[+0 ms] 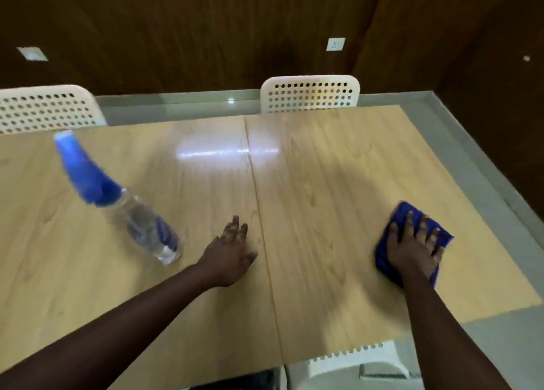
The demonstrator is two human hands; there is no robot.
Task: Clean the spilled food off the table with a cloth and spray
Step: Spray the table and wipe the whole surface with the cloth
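Desk (pixel 309 169) is filling most of the view: light wood-look top, seam running front to back, glare patch near the far middle. Two perforated white chairs (pixel 310 94) are sitting along the far edge. Spray bottle (pixel 117 201) is standing on the left half, clear body, blue head, blurred. Blue cloth (pixel 412 236) is lying flat on the right half near the right edge.

Right hand (pixel 415 251) is pressing down on the cloth with fingers spread, not gripping it. Left hand (pixel 232 254) is lying flat on the desk just left of the seam, released, holding nothing.

Looks like the wiping step. Doing it well: keeping the palm flat, overlapping strokes, pulling debris inward, not off the edge.

No spill is showing up; glare and motion blur could be hiding residue. Cloth underside is hidden.
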